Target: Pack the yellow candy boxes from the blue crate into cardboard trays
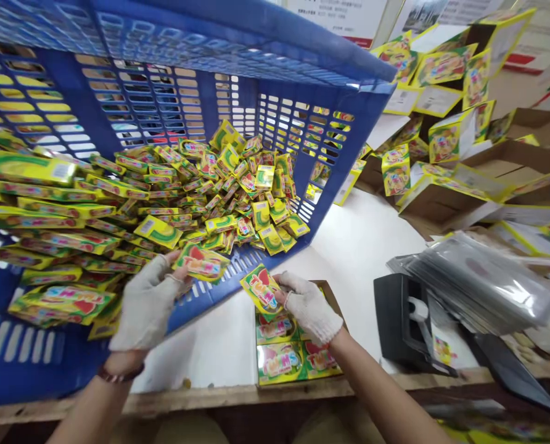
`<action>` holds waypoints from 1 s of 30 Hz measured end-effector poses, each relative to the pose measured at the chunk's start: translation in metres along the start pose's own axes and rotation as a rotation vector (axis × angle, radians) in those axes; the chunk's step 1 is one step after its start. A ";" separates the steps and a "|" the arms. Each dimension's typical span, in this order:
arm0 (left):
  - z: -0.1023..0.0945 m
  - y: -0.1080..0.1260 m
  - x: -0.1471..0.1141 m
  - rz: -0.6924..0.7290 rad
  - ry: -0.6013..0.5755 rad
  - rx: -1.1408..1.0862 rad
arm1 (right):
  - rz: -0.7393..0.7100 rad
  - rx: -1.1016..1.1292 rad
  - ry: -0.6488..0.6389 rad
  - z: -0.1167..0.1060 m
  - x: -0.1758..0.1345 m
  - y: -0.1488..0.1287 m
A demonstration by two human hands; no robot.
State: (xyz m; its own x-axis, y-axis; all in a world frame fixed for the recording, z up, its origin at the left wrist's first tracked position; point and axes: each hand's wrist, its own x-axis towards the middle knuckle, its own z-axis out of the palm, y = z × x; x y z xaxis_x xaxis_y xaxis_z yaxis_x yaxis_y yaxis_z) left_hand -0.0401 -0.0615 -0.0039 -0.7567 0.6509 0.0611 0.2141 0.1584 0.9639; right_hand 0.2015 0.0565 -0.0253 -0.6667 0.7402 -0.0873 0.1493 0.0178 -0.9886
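Note:
My left hand (145,302), in a white glove with bare fingertips, grips a small yellow-green candy box (203,262) at the front edge of the blue plastic crate (349,166). Many similar candy boxes (159,231) lie heaped inside the crate. My right hand (309,303), gloved the same way, holds another candy box (260,288) by its right side, tilted, over an open cardboard display box (335,305). Printed "Twins" boxes (280,362) lie face up in the display box. My right hand and wrist hide part of its contents.
At the back right, open printed cartons (446,191) are stacked in a jumble. A black tape dispenser (398,320) stands right of the display box, beside a pile of clear plastic sleeves (478,283). The white tabletop (358,234) ends in a wooden front edge (201,398).

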 end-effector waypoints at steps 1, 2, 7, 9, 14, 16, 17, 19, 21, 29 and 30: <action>0.008 -0.002 -0.009 -0.084 -0.049 -0.159 | -0.002 0.000 0.020 -0.002 -0.002 -0.002; 0.015 -0.004 -0.017 -0.154 -0.078 -0.272 | -0.003 -0.003 0.044 -0.005 -0.005 -0.004; 0.045 -0.011 -0.046 -0.272 -0.164 -0.458 | -0.024 0.019 0.093 -0.017 -0.009 -0.012; 0.055 -0.011 -0.055 -0.284 -0.177 -0.469 | -0.028 0.027 0.110 -0.018 -0.008 -0.012; 0.078 -0.006 -0.079 -0.261 -0.259 -0.510 | -0.037 -0.170 0.149 -0.013 -0.012 -0.012; 0.081 -0.006 -0.089 -0.263 -0.329 -0.498 | -0.016 -0.199 0.082 -0.015 -0.018 -0.013; 0.080 -0.007 -0.093 -0.262 -0.365 -0.465 | 0.001 -0.195 0.035 -0.018 -0.022 -0.015; 0.075 -0.012 -0.102 -0.230 -0.381 -0.335 | 0.031 -0.218 -0.051 -0.026 -0.031 -0.016; 0.069 -0.019 -0.110 -0.136 -0.328 -0.167 | 0.064 -0.303 -0.111 -0.033 -0.040 -0.015; 0.080 -0.055 -0.147 0.352 -0.251 0.201 | -0.084 -0.577 -0.012 0.005 -0.059 0.025; 0.081 -0.057 -0.151 0.382 -0.239 0.218 | -0.113 -0.594 0.003 0.011 -0.060 0.028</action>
State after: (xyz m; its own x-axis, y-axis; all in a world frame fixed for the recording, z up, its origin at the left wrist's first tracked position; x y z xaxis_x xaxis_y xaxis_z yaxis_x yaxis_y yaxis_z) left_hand 0.1121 -0.1082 -0.0888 -0.4416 0.8408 0.3132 0.5918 0.0106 0.8060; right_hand 0.2374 0.0052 -0.0490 -0.7004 0.7135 0.0155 0.4604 0.4683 -0.7541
